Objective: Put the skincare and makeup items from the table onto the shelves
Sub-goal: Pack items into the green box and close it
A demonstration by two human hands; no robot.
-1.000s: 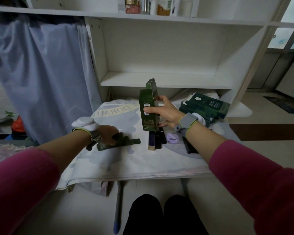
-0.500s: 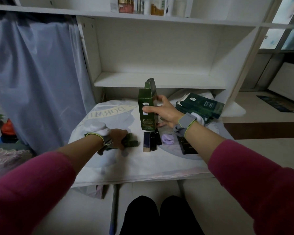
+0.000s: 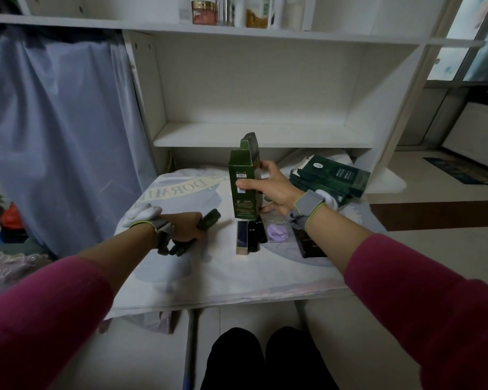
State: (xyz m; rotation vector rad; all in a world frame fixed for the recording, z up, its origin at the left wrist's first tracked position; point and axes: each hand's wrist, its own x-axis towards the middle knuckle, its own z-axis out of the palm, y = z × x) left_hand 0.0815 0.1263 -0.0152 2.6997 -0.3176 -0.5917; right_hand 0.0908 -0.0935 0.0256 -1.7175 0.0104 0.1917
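Observation:
My right hand (image 3: 271, 187) grips a tall dark green box (image 3: 243, 187) that stands upright over the table (image 3: 209, 266), its top flap open. My left hand (image 3: 185, 228) is curled round dark green tubes (image 3: 209, 218), one end sticking out toward the box, other ends showing below my wrist. In front of the box lie a dark blue lipstick box (image 3: 242, 239), black tubes (image 3: 258, 232), a round purple compact (image 3: 278, 232) and a flat black palette (image 3: 310, 243). The white shelf (image 3: 259, 133) behind the table is bare.
Flat green boxes (image 3: 333, 175) are stacked at the table's right back. Jars and bottles (image 3: 226, 11) stand on the upper shelf. A blue curtain (image 3: 57, 130) hangs at the left. My knees (image 3: 262, 358) are below the table's front edge.
My left hand has closed on the green tubes and drawn them up off the cloth toward the right. The right hand still holds the green box in about the same place.

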